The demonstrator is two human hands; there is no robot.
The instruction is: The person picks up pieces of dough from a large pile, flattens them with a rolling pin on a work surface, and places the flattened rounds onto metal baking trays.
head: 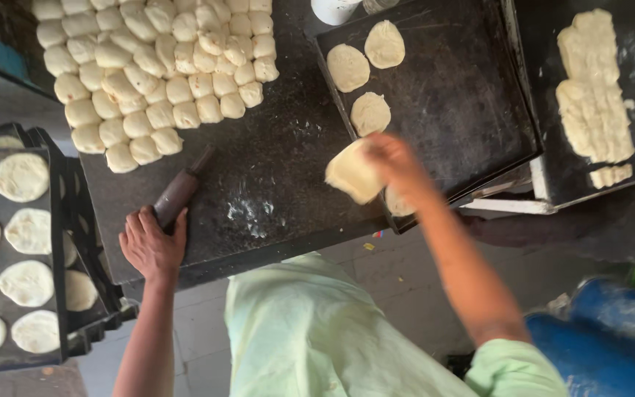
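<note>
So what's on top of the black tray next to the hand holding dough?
Three flat dough rounds lie on the black tray. The right hand holds another dough piece over its near corner, hiding most of one more round there.

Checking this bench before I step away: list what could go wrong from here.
1. The right hand holds a floppy dough disc at the baking tray edge; it could fold or drop.
2. The rolling pin under the left hand lies near the worktop edge and might roll off.

Matt, floury dough disc [352, 173] — dark, flour-dusted worktop [273, 169].
</note>
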